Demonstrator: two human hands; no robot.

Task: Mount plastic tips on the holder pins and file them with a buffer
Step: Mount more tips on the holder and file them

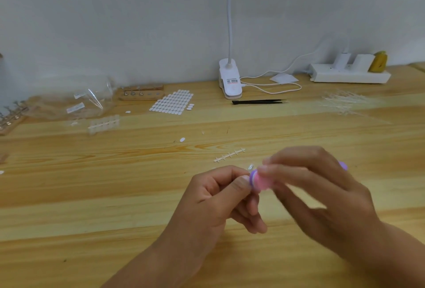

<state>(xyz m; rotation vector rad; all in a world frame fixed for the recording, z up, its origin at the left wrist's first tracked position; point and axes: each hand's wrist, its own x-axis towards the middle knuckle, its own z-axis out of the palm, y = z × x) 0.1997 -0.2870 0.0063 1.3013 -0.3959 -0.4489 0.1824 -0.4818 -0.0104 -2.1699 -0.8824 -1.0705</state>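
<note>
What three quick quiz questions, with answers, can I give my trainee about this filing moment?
1. True or false: the black tweezers lie on the table just in front of the clip lamp.
2. Which hand grips the pink and purple buffer? A. left B. right C. neither
3. Fill in: seen from the head camera, the sheet of white oval stickers lies to the ___ of the lamp.
Key: 1 true; 2 B, the right hand; 3 left.
</note>
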